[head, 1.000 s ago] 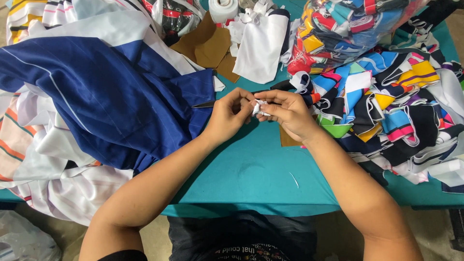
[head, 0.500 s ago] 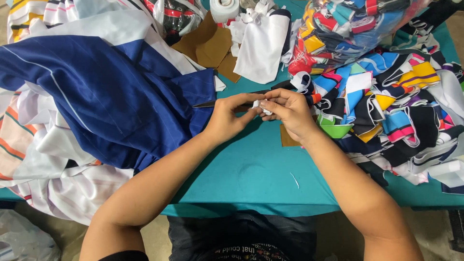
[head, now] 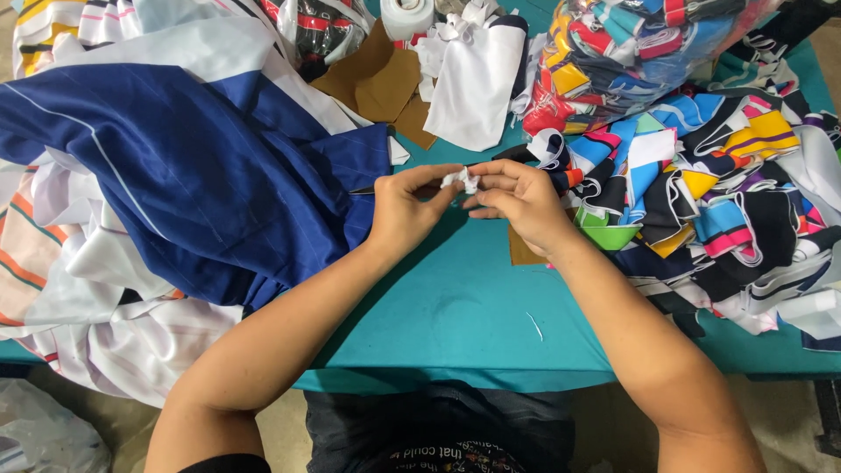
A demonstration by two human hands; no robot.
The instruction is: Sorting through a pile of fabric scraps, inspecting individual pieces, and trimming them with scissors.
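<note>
Both bare forearms rise from the bottom edge of the frame and lean inward, so that the hands meet just above the centre. The left hand (head: 405, 208) comes in from the lower left, its wrist slightly bent, back of the hand toward the camera, thumb and forefinger pinched together at their tips. The right hand (head: 519, 203) comes in from the lower right, knuckles up, its fingers (head: 491, 184) curled inward and closed toward the left hand's fingertips. The fingertips of the two hands nearly touch, closed on one small pinch point between them. The elbows lie wide apart at the lower corners of the frame.
</note>
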